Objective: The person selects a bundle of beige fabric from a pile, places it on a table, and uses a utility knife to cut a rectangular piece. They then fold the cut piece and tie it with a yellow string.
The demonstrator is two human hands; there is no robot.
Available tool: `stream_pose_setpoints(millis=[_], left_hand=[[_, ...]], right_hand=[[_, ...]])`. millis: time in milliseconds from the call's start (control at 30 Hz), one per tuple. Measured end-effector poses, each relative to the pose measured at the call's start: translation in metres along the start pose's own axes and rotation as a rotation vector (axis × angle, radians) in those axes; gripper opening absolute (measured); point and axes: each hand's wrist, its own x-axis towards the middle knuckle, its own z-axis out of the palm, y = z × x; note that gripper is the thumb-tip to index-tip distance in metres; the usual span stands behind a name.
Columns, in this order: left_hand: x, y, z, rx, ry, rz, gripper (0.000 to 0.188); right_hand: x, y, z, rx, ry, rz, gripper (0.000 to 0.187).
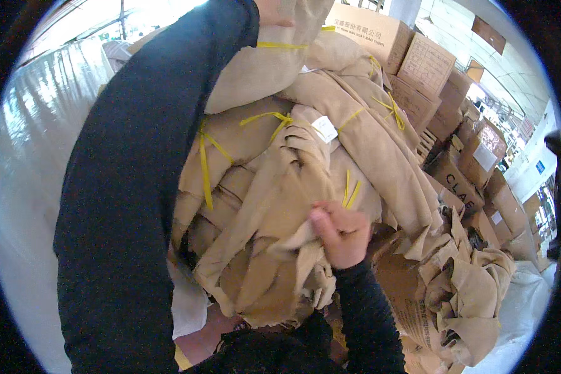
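Note:
Rolls of tan fabric, tied with yellow straps, are heaped in front of me. My right hand (344,234) is closed at the loose, bunched end of a tan fabric roll (262,249), and a lifted fold of the cloth meets its fingers. Slight motion blurs that fold. My left arm reaches far up and forward in a black sleeve. At the top edge my left hand (273,12) rests against the upper fabric roll (262,68); its fingers are mostly cut off by the picture's rim. A white tag (324,129) lies on the cloth between the rolls.
Stacked cardboard boxes (427,65) stand behind and to the right of the heap. More crumpled tan cloth (467,299) hangs over a carton at the lower right. Translucent plastic sheeting (37,156) lines the left side. Yellow strap ends (207,174) dangle over the rolls.

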Motion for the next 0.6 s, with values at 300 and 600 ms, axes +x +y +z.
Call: stream_pose_setpoints(millis=[300,600], left_hand=[[-0.026,0.027,0.016,-0.073,0.0,0.134,0.099],[-0.043,0.051,0.015,-0.203,-0.07,0.369,0.085]], right_hand=[[0.01,0.06,0.017,0.544,-0.379,1.314,0.056],[-0.033,0.071,0.145,0.227,0.006,0.816,0.088]])
